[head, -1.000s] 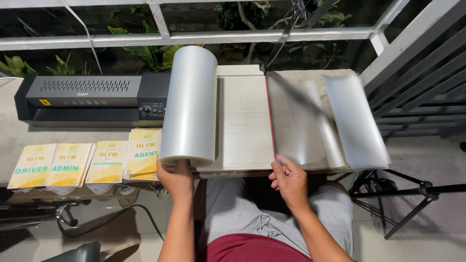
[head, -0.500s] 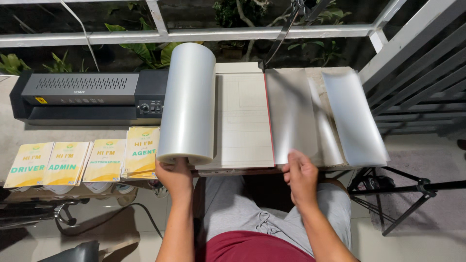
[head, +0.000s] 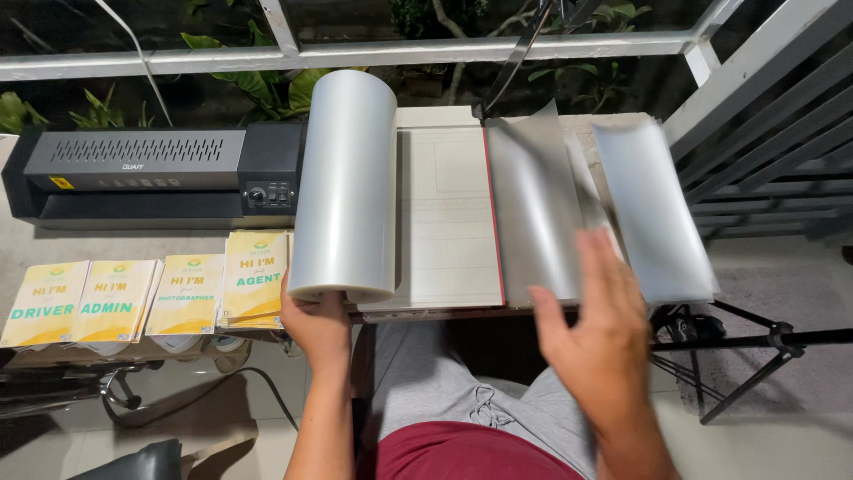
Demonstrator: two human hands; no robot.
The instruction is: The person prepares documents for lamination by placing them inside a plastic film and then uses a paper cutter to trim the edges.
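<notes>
We had our left hand (head: 318, 327) clamped on the near end of the film roll (head: 345, 182), which lay on the cutter board (head: 444, 213) with its far end toward the window. The roll looked smooth and slippery, and probably fairly heavy, so we judged the end rim or core a safer hold than the glossy side. Our right hand (head: 593, 333) hung open and blurred just before the loose sheets (head: 538, 200), gripping nothing. Those sheets looked thin, light and floppy, curling up at the edges; we judged them best pinched at a near corner. A laminator (head: 151, 173) sat to the left, with yellow cards (head: 151, 293) in a row before it.
</notes>
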